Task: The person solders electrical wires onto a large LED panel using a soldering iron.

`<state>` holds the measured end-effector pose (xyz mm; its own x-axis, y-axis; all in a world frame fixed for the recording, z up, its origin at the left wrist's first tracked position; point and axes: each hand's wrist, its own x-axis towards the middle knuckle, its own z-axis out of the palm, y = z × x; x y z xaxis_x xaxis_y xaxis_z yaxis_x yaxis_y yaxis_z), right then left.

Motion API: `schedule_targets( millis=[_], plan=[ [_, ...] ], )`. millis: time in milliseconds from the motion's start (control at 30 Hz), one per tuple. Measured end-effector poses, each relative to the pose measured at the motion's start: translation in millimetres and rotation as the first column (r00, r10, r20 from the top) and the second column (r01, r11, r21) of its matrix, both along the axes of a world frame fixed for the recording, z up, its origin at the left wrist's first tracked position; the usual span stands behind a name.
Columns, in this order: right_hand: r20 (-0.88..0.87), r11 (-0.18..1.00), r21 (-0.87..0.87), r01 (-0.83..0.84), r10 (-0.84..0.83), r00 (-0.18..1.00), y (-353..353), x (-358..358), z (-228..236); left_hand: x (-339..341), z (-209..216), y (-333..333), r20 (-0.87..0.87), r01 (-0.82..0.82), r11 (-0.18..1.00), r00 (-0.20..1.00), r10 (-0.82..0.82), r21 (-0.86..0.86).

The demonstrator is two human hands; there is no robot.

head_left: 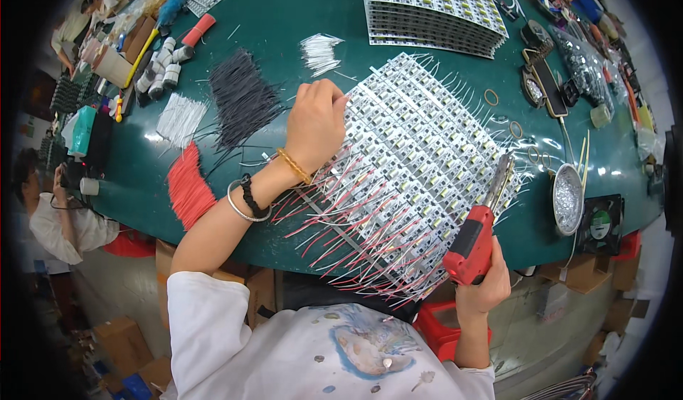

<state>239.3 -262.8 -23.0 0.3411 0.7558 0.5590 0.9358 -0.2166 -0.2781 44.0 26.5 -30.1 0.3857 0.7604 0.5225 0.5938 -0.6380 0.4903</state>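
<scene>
A large panel of small white circuit boards [420,140] with yellowish parts lies in front of me on the table. Red and white wires [359,226] stick out along its near left side, and thin white ones along its far right side. My left hand [318,118] is at the panel's left edge, fingers pinched together; what they hold, if anything, is hidden. My right hand [486,285] grips a red and black soldering gun [471,247], its metal tip over the panel's right part. Left of the panel lie cut black wires [242,98], red wires [188,190] and white wires [182,119].
A stack of similar panels [437,16] stands at the far side of the green table [284,16]. Rubber bands [516,130], a foil-like bowl [568,199] and a black fan [601,224] are at the right. At the left are small bottles [156,73] and a seated person [67,219].
</scene>
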Motion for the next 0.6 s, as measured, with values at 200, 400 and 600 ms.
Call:
schedule_targets(
  millis=[200,400,600],
  plan=[
    [-0.013,0.998,0.06,0.001,-0.001,1.0,2.9,-2.5,-0.6,-2.2,-4.2,0.6,0.102,0.004,0.99,0.995,0.01,-0.138],
    [-0.057,0.994,0.104,0.025,-0.02,0.998,3.8,-3.2,-4.0,-1.7,-5.6,3.0,0.169,0.015,0.985,0.985,0.015,-0.173],
    [0.002,0.995,0.098,0.03,-0.03,1.0,1.1,-3.3,-7.9,-2.2,-3.1,2.8,0.186,0.002,0.957,0.981,0.054,-0.291]
  ],
)
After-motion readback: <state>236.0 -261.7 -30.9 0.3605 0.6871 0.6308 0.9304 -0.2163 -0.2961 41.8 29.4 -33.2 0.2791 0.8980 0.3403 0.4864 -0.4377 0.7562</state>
